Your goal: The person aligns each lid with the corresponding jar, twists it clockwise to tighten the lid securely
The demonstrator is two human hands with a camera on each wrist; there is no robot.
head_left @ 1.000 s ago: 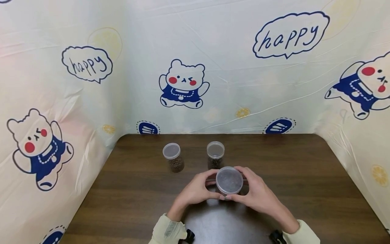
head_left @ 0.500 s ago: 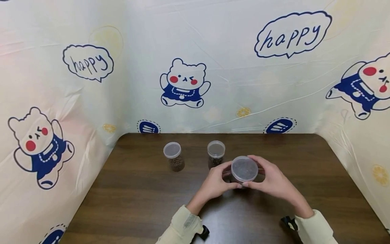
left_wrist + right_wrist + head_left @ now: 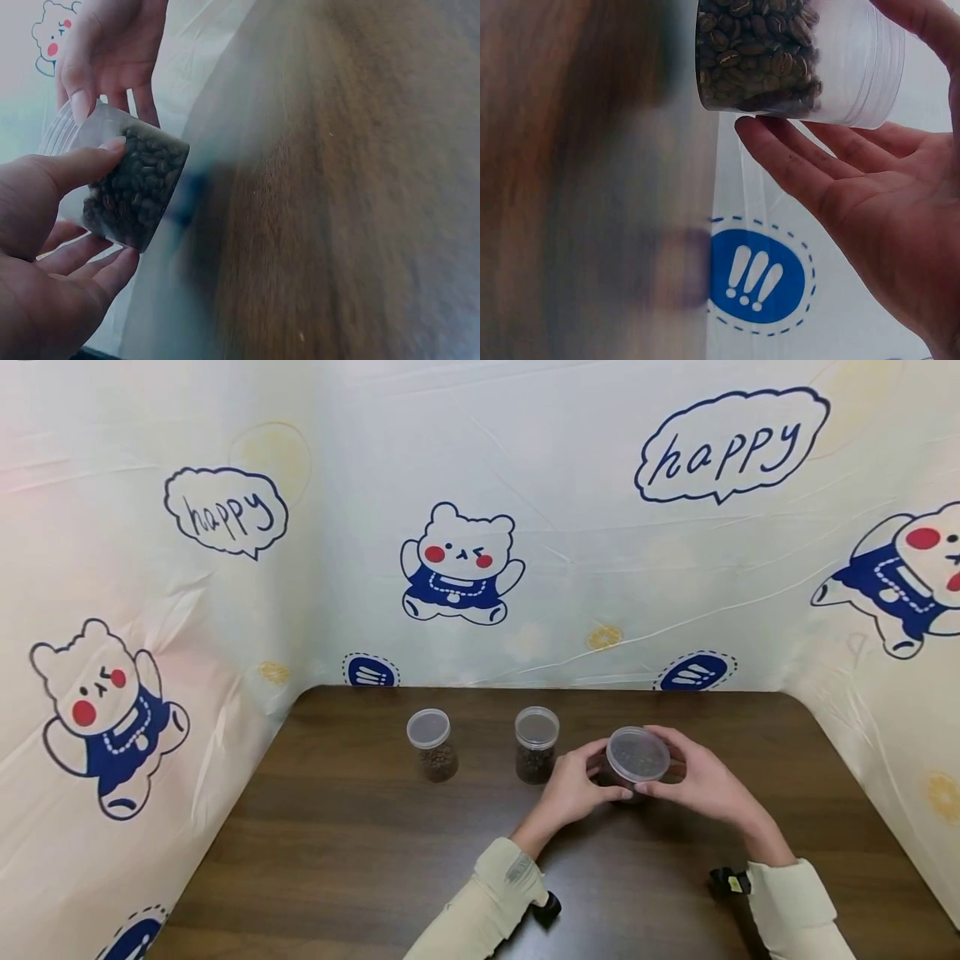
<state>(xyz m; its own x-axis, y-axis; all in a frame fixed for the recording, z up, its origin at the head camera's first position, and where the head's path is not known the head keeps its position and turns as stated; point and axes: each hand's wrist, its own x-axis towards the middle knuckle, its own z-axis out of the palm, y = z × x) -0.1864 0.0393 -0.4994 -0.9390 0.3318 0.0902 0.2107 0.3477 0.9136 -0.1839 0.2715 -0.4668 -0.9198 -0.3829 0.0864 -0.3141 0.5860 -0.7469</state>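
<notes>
A clear plastic jar [image 3: 637, 755] with a translucent lid is held between both hands at the right of centre. Dark coffee beans [image 3: 139, 187] fill its lower part in the left wrist view. My left hand [image 3: 572, 791] grips the jar's left side, thumb on the near side and fingers behind. From the right, my right hand [image 3: 708, 782] holds it the same way; in the right wrist view its fingertips [image 3: 754, 131] lie along the jar's wall. The jar is upright, its base at or just above the table; whether it touches is unclear.
Two slimmer lidded jars stand left of the hands: a left jar [image 3: 433, 745] with brown granular contents and a middle jar [image 3: 536, 746] with darker contents, near my left fingers. A printed curtain [image 3: 570, 527] rises behind the brown wooden table [image 3: 337, 843].
Both hands have carried the jar of coffee beans rightward and farther back across the table, past the middle jar. The two other jars keep their places.
</notes>
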